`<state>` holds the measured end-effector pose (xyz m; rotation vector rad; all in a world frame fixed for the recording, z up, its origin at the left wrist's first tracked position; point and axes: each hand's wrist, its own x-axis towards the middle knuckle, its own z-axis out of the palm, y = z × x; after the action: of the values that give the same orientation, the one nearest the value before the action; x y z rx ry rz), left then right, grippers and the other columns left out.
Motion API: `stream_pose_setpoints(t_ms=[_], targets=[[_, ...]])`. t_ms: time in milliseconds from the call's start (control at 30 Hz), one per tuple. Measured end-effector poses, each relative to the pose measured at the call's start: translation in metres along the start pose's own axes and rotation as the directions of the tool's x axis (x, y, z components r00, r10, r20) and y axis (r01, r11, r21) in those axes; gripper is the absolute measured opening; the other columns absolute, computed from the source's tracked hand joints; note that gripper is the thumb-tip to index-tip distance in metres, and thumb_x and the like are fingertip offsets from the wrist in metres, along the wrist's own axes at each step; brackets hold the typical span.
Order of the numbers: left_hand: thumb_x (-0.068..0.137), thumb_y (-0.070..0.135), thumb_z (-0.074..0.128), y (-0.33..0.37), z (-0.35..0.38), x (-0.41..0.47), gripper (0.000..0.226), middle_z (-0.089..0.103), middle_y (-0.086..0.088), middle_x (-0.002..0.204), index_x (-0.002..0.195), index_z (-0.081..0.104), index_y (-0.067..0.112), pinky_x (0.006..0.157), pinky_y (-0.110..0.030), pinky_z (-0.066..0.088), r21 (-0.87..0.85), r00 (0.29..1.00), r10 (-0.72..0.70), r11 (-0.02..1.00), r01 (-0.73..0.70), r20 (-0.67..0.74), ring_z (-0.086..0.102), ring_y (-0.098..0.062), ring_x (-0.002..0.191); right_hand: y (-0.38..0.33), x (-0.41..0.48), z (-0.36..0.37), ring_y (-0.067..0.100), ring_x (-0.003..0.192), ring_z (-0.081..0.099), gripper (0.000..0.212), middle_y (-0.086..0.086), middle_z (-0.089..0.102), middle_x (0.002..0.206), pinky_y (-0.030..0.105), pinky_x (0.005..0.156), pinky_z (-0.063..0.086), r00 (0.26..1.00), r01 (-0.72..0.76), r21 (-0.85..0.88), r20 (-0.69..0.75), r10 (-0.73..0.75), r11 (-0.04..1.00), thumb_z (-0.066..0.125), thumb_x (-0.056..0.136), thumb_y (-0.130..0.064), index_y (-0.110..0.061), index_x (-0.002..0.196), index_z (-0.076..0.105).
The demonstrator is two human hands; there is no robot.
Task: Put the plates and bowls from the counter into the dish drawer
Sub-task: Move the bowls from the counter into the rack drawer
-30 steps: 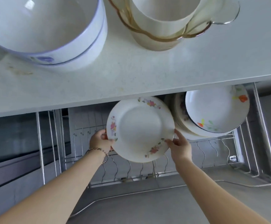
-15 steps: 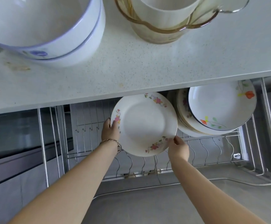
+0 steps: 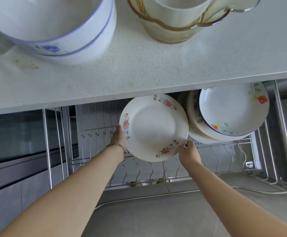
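Fingers of the left hand and right hand are closing on opposite edges of a floral plate, holding it tilted over the drawer rack, beside racked plates. Next, it likely needs lowering into a slot. Bowls are waiting on the counter.

Both hands — left hand, right hand — grip the floral plate over the rack.
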<state>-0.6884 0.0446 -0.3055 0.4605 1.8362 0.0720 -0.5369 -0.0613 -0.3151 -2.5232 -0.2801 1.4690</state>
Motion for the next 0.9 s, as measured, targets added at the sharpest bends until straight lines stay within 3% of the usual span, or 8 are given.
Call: stream_pose_setpoints(t_ms=[133,200,267,367,533,667,767,900], targets=[[0.091,0.017,0.048,0.019,-0.011,-0.045,0.034,0.055,-0.019,0.13,0.119,0.054,-0.001,0.089,-0.037,0.048,0.283,0.977,0.211,0.94,-0.191,-0.042,0.06,-0.03,0.109,-0.021,-0.027,-0.034,0.021,0.077,0.053,0.026,0.007,0.06,0.095,0.023,0.062,0.035,0.991,0.071,-0.235,0.127,-0.041,0.969,0.043,0.091,-0.019,-0.015,0.114,0.054],[0.09,0.005,0.046,0.036,-0.019,-0.076,0.017,0.065,-0.019,0.112,0.086,0.062,0.002,0.077,-0.033,0.051,0.244,0.944,0.302,0.913,-0.327,0.134,0.069,-0.017,0.081,-0.045,-0.052,-0.061,0.02,0.079,0.061,0.029,0.006,0.066,0.098,0.024,0.063,0.043,0.972,0.197,-0.174,0.163,-0.169,0.965,0.047,0.09,-0.015,-0.013,0.116,0.058],[0.09,0.001,0.044,0.056,-0.028,-0.114,0.025,0.067,-0.01,0.082,0.073,0.059,0.012,0.065,-0.026,0.046,0.096,0.897,0.384,0.906,-0.412,0.22,0.065,-0.007,0.057,-0.075,-0.086,-0.093,0.017,0.068,0.063,0.02,0.004,0.069,0.081,0.028,0.067,0.048,0.939,0.316,-0.006,0.144,-0.312,0.949,0.049,0.09,-0.014,-0.009,0.103,0.064],[0.091,0.001,0.044,0.082,-0.047,-0.158,0.024,0.063,-0.004,0.069,0.077,0.06,0.013,0.064,-0.025,0.043,0.011,0.844,0.461,0.876,-0.482,0.275,0.063,-0.008,0.054,-0.128,-0.135,-0.135,0.016,0.059,0.06,0.015,0.011,0.063,0.078,0.021,0.058,0.05,0.916,0.335,0.348,0.098,-0.389,0.876,0.049,0.095,-0.018,-0.008,0.092,0.061],[0.092,0.002,0.045,0.099,-0.08,-0.195,0.025,0.062,-0.007,0.07,0.074,0.057,0.013,0.06,-0.024,0.044,0.011,0.827,0.493,0.857,-0.514,0.271,0.061,-0.013,0.058,-0.193,-0.152,-0.138,0.032,0.079,0.065,0.027,0.031,0.054,0.114,0.033,0.072,0.057,0.889,-0.007,0.752,0.307,-0.341,0.659,0.05,0.096,-0.023,-0.014,0.117,0.034],[0.093,0.0,0.041,0.09,-0.098,-0.204,0.026,0.061,-0.006,0.069,0.075,0.056,0.012,0.055,-0.02,0.043,-0.005,0.869,0.44,0.893,-0.451,0.228,0.057,-0.013,0.058,-0.21,-0.142,-0.115,0.031,0.069,0.068,0.01,0.028,0.059,0.097,0.028,0.057,0.059,0.9,-0.003,0.848,0.234,-0.368,0.53,0.039,0.098,-0.008,0.0,0.103,0.044],[0.092,0.001,0.041,0.079,-0.104,-0.204,0.023,0.061,-0.005,0.072,0.079,0.057,0.012,0.06,-0.021,0.044,0.032,0.88,0.413,0.901,-0.432,0.236,0.057,-0.014,0.064,-0.212,-0.143,-0.11,0.026,0.052,0.067,0.017,0.023,0.059,0.084,0.028,0.056,0.059,0.913,0.051,0.899,0.135,-0.385,0.436,0.032,0.093,0.006,0.002,0.09,0.048],[0.092,0.005,0.044,0.071,-0.099,-0.203,0.015,0.062,-0.005,0.079,0.103,0.053,0.01,0.062,-0.023,0.043,0.03,0.878,0.38,0.914,-0.405,0.292,0.058,-0.014,0.066,-0.179,-0.144,-0.119,0.025,0.05,0.068,0.024,0.022,0.062,0.082,0.028,0.054,0.06,0.946,0.135,0.84,0.048,-0.321,0.525,0.033,0.09,0.007,0.001,0.108,0.048]])
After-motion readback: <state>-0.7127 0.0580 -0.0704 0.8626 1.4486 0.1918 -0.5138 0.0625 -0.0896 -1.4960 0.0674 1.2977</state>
